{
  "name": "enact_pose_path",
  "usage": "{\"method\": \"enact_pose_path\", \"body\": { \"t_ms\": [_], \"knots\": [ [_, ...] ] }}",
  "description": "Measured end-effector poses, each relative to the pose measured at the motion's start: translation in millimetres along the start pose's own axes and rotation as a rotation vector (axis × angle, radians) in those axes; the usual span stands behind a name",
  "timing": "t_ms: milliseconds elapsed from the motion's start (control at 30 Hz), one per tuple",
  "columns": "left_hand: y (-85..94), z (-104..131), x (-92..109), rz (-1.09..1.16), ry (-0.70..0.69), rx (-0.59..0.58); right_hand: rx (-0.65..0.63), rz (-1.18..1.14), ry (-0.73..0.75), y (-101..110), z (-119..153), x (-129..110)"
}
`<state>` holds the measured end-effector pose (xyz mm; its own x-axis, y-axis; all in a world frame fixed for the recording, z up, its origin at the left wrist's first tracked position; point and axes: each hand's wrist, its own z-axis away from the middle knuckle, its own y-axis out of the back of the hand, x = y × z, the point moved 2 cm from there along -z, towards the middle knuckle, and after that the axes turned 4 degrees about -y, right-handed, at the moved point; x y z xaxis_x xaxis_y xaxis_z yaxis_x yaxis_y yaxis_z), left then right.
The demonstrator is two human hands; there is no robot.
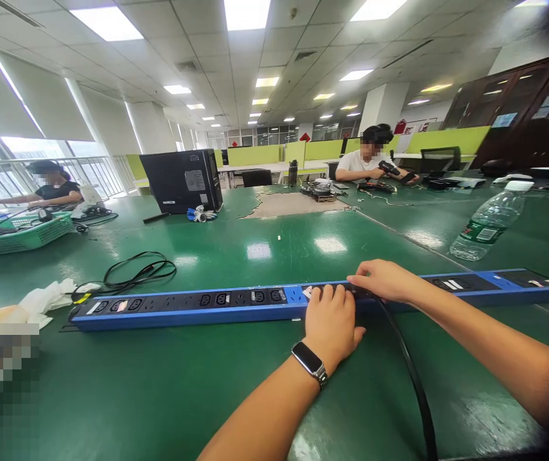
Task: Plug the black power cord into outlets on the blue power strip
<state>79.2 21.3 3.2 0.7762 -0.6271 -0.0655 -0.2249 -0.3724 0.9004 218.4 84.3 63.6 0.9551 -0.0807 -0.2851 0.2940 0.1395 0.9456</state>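
A long blue power strip (182,318) with a row of black sockets lies across the green table. My left hand (330,317), with a watch on its wrist, rests on the strip near its middle, its fingers bent over the far edge. Just to the right, my right hand (384,280) is closed at the strip, where a thick black cable (411,371) comes out from beneath it and curves toward the near edge. The cable's end is hidden by the fingers.
A clear bottle (490,221) stands tilted in view at right. Behind are a black computer case (180,181), gloves (201,214) and a circuit board (322,189). Left are a coiled cable (134,275) and a green basket (24,238). Two people sit across the table (236,246).
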Motion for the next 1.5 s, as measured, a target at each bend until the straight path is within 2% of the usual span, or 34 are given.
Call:
{"method": "enact_pose_path", "body": {
  "t_ms": [233,367,500,667,767,867,933,1067,1233,1367,1500],
  "knots": [
    [7.2,1,-15,-0.025,-0.129,-0.005,0.121,0.127,0.061,-1,0,2],
    [7.7,-2,-19,-0.015,-0.15,-0.03,0.117,0.108,0.062,-1,-2,1],
    [6.1,0,-20,0.002,-0.143,-0.034,0.081,0.076,-0.002,-3,-4,-2],
    [3.1,6,-18,0.018,-0.133,-0.027,0.164,0.101,0.011,-7,-3,-4],
    [1.7,8,-16,0.03,-0.12,-0.019,0.168,0.108,-0.033,-10,0,-5],
    [1.4,8,-14,0.042,-0.096,-0.019,0.233,0.125,-0.074,-12,6,-7],
    [1.6,7,-12,0.056,-0.077,-0.019,0.219,0.097,-0.104,-13,8,-8],
    [1.0,4,-9,0.077,-0.034,-0.002,0.107,-0.011,-0.141,-13,9,-7],
    [-2.2,0,-9,0.073,-0.027,0.01,0.133,0.008,-0.098,-12,3,-2],
    [-3.9,0,-11,0.075,-0.008,0.012,0.202,0.104,0.041,-12,-4,6],
    [-4.8,0,-9,0.055,0.012,0.007,0.179,0.122,0.135,-13,-8,10]
  ]
}}
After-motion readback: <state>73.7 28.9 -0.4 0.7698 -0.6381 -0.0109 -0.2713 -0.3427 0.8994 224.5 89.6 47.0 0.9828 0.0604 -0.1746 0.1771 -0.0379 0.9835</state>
